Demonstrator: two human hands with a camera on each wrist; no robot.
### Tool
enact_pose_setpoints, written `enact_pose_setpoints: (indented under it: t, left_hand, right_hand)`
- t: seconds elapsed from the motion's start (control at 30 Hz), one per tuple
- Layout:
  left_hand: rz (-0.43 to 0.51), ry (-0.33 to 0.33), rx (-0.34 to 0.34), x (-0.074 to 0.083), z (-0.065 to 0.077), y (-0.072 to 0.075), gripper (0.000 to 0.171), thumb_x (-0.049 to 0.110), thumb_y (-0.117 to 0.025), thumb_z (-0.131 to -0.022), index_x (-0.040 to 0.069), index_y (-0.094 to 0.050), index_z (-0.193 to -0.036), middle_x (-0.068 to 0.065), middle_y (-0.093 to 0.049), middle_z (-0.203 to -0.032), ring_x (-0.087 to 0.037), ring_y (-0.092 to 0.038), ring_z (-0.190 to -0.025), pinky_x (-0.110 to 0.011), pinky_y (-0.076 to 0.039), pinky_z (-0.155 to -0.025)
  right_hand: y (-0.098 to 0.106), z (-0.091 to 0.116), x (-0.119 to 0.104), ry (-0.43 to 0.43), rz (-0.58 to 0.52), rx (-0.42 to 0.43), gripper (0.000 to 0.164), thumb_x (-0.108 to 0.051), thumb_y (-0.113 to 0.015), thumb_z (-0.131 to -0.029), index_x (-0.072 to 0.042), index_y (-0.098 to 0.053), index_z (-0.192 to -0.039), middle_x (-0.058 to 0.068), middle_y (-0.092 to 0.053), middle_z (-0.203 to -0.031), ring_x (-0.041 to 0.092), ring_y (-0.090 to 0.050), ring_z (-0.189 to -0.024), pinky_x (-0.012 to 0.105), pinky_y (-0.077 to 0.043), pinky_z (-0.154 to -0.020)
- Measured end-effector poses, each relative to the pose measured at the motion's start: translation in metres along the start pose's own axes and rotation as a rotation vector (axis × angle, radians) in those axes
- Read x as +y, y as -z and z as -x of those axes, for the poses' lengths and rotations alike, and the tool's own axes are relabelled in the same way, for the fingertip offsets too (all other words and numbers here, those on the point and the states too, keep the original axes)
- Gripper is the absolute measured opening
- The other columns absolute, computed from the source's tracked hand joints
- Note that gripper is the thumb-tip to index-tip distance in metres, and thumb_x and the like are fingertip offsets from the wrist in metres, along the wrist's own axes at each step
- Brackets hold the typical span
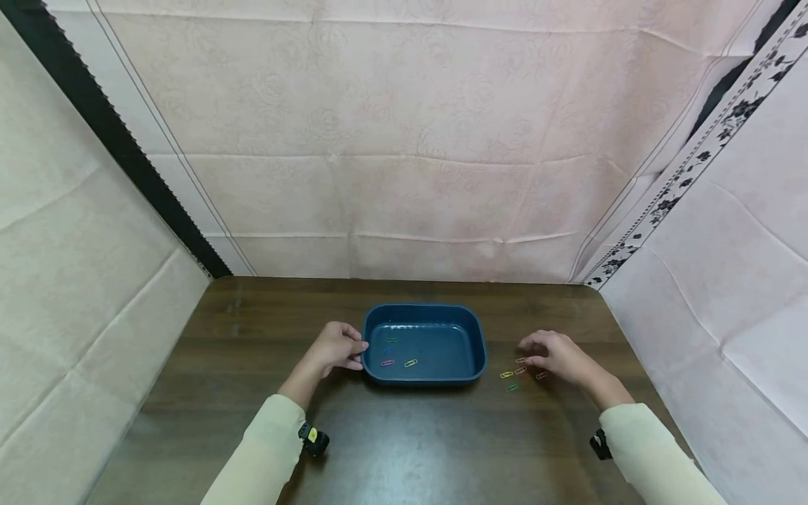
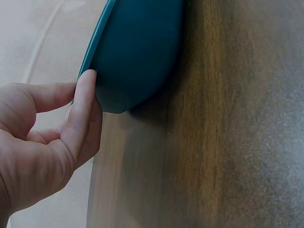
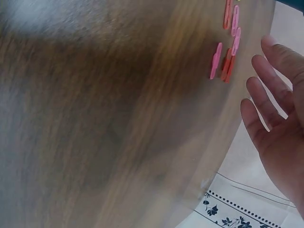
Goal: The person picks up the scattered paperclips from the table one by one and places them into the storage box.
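A dark blue plastic tray stands on the wooden table. My left hand pinches its left rim between thumb and fingers, which the left wrist view shows closely at the tray wall. Inside the tray lie a pink paper clip, a yellow paper clip, a green paper clip and a small blue one. To the tray's right, my right hand hovers with loosely bent fingers over several loose paper clips, among them a yellow clip and a green clip. Pink clips lie apart from its fingertips in the right wrist view.
The brown wooden table ends at a back edge just behind the tray. Pale patterned cloth hangs behind it, and more cloth covers both sides. Each wrist wears a small black camera, such as the left one.
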State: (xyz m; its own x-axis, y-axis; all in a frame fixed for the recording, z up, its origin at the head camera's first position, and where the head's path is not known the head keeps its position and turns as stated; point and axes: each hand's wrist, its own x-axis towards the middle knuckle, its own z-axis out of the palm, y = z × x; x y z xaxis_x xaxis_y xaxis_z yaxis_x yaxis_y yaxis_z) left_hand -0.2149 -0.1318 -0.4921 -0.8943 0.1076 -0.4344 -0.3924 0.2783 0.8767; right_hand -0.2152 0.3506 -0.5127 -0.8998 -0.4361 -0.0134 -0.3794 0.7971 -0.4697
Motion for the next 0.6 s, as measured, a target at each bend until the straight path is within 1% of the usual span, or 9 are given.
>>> enact_pose_setpoints:
  t: [0.07,0.2,0.33,0.37,0.47,0.6]
  left_hand:
    - [0.0,-0.002,0.003,0.0,0.0,0.0,0.02,0.004,-0.069,-0.098,-0.006,-0.061,-0.113,-0.021,-0.064,-0.097,-0.021,-0.07,-0.065,-0.035,-0.067,-0.068]
    - [-0.005,-0.007,0.005,0.001,0.001,0.0,0.02,0.004,-0.069,-0.098,-0.006,-0.061,-0.113,-0.021,-0.065,-0.096,-0.022,-0.07,-0.065,-0.035,-0.067,-0.067]
    - [-0.003,-0.005,0.003,0.001,0.002,0.001,0.021,0.004,-0.069,-0.098,-0.006,-0.061,-0.113,-0.021,-0.065,-0.096,-0.022,-0.07,-0.066,-0.035,-0.067,-0.068]
    - [-0.002,-0.006,0.002,0.001,0.002,0.0,0.021,0.004,-0.07,-0.098,-0.006,-0.061,-0.113,-0.021,-0.064,-0.096,-0.022,-0.07,-0.066,-0.035,-0.067,-0.068]
    - [-0.001,-0.006,0.003,0.001,0.001,0.0,0.021,0.004,-0.07,-0.097,-0.006,-0.061,-0.113,-0.021,-0.064,-0.096,-0.022,-0.07,-0.067,-0.035,-0.067,-0.068]
    - [-0.003,-0.008,-0.001,0.0,0.001,0.0,0.021,0.004,-0.069,-0.098,-0.006,-0.061,-0.114,-0.022,-0.064,-0.096,-0.022,-0.069,-0.068,-0.035,-0.067,-0.068]
  right_hand:
    - [-0.002,-0.001,0.003,-0.015,0.009,-0.012,0.021,-0.008,-0.078,-0.09,-0.009,-0.074,-0.111,0.005,-0.074,-0.11,0.024,-0.067,-0.102,0.047,-0.06,-0.089]
    - [-0.007,-0.003,0.007,-0.011,0.06,-0.028,0.017,-0.01,-0.079,-0.09,-0.012,-0.075,-0.106,0.0,-0.072,-0.103,0.019,-0.063,-0.097,0.043,-0.057,-0.085]
    - [-0.011,-0.006,0.009,0.015,0.105,-0.027,0.014,-0.011,-0.079,-0.09,-0.014,-0.075,-0.103,-0.004,-0.07,-0.098,0.015,-0.06,-0.094,0.041,-0.055,-0.083]
    - [-0.012,-0.006,0.009,0.035,0.116,-0.024,0.013,-0.011,-0.079,-0.09,-0.014,-0.075,-0.102,-0.004,-0.07,-0.097,0.016,-0.06,-0.093,0.041,-0.056,-0.082]
    - [-0.014,-0.008,0.009,0.062,0.135,-0.015,0.012,-0.011,-0.08,-0.089,-0.016,-0.074,-0.098,-0.005,-0.068,-0.096,0.016,-0.059,-0.093,0.04,-0.056,-0.081]
    - [-0.017,-0.01,0.007,0.098,0.164,0.0,0.013,-0.009,-0.081,-0.088,-0.018,-0.072,-0.092,-0.007,-0.065,-0.093,0.015,-0.058,-0.09,0.038,-0.055,-0.078]
